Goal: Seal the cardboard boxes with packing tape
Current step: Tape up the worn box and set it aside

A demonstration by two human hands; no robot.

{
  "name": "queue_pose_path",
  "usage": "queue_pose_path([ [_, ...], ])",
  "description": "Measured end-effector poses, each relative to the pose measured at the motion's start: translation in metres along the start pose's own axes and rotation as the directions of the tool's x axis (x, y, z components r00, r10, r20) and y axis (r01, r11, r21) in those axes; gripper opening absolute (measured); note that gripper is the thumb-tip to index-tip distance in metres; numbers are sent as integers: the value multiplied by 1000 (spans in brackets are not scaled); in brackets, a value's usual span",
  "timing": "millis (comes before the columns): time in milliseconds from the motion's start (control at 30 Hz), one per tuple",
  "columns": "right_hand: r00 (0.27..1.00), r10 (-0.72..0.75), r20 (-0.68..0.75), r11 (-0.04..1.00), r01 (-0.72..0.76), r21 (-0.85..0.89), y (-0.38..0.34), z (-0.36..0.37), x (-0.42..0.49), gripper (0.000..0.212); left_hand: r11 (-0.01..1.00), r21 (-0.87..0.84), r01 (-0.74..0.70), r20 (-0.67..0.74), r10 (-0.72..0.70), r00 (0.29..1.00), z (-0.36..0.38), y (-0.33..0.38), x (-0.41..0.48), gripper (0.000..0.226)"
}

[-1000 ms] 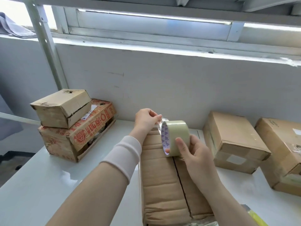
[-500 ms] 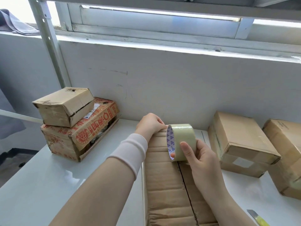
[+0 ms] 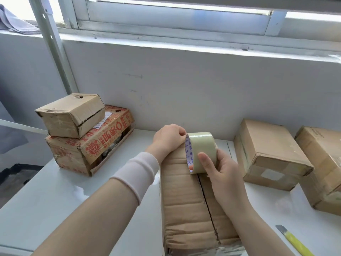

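The long box (image 3: pixel 184 200) lies on the white table (image 3: pixel 55 209) running from near to far, its far end close to the wall (image 3: pixel 184 89) and its centre seam open along the top. To its left is a wide stretch of bare tabletop, bounded at the far left by a small box (image 3: pixel 72 115) stacked on a red-printed box (image 3: pixel 88 150). To its right there is only a narrow lane before two brown boxes (image 3: pixel 271 154), (image 3: pixel 323 167) set side by side against the wall. A yellow utility knife (image 3: pixel 293 241) lies on the table near the right edge, close to the right forearm. The tape roll (image 3: pixel 200 152) stands on edge on the far part of the long box, over the seam. The right hand (image 3: pixel 221 174) grasps it, thumb across the outer face and fingers wrapped behind. The left hand (image 3: pixel 168 139), with a pale sleeve (image 3: pixel 136 172) on its wrist, reaches over the box's left side and curls its fingers down over the box's far end, touching the roll; whether the tape's loose end lies under them cannot be told.
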State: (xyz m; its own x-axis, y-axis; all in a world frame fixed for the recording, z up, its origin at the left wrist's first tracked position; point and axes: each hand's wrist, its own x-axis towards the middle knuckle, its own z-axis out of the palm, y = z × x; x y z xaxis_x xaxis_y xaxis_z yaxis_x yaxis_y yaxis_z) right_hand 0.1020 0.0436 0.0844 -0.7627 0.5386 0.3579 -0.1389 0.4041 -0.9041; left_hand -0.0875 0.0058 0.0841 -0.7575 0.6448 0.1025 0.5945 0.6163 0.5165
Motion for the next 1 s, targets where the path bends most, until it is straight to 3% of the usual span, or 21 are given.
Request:
queue_pose_path([
  [133,995,53,90,998,-51,-21,-1,2,-3,43,997,-35,65,29,-64,998,-2,-1,0,22],
  [200,983,93,160,995,-86,-50,-2,1,-4,27,997,-25,80,36,-79,996,-1,0,2,23],
  [267,987,80,137,994,-68,-87,-8,-4,-7,9,995,-27,96,38,-95,995,1,0,4,21],
  [367,1000,15,19,999,-15,-29,-15,-19,-23,23,995,-34,92,25,-91,996,3,-2,7,34],
  [433,999,35,31,999,-36,38,-18,-26,-37,31,996,-28,86,16,-86,996,4,-2,8,38],
  [500,992,78,104,993,-86,77,-16,-28,-43,31,995,-36,96,16,-95,995,5,-2,8,36],
  [567,981,116,159,993,-114,-23,-18,-24,-40,23,994,-40,100,14,-99,995,4,0,7,35],
  [700,993,98,70,995,-98,-9,-34,-19,-42,17,992,-51,116,10,-116,993,3,2,4,40],
  [833,997,69,-29,993,-66,93,-50,-29,-72,40,990,-59,130,14,-130,991,2,1,4,43],
  [933,993,116,2,978,-114,173,-44,-34,-91,40,990,-51,130,3,-130,991,4,2,5,44],
  [1000,989,147,21,980,-149,129,-39,-28,-96,36,991,-46,127,-14,-128,992,5,2,4,44],
])
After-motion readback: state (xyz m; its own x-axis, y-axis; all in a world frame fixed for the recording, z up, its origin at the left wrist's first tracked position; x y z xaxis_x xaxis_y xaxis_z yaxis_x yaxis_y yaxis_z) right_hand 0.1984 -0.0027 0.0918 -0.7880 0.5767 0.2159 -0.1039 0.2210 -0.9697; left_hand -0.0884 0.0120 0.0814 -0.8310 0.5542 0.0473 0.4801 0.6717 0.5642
